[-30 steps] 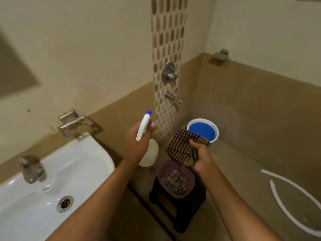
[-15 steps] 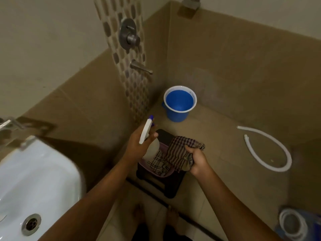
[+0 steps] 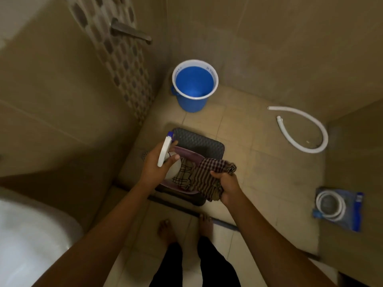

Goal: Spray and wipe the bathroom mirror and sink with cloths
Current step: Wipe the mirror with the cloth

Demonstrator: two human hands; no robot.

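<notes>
Taking the dark stool as the landmark: a maroon basin sits on it with a plaid cloth inside. The left hand is wrapped around a white spray bottle over the basin's left rim, fingers closed on the neck and trigger. The right hand bunches a dark checked cloth in a closed fist over the stool's near-right corner, its loose end draped into the basin. The white sink lies well to the stool's near-left; the mirror is out of view. A blue bucket stands beyond the stool, a white hose to its far right.

Likely risks: the hanging cloth could snag the basin's rim and tip it off the stool when lifted, and a finger on the trigger could spray by accident. The floor may be slippery for bare feet.
</notes>
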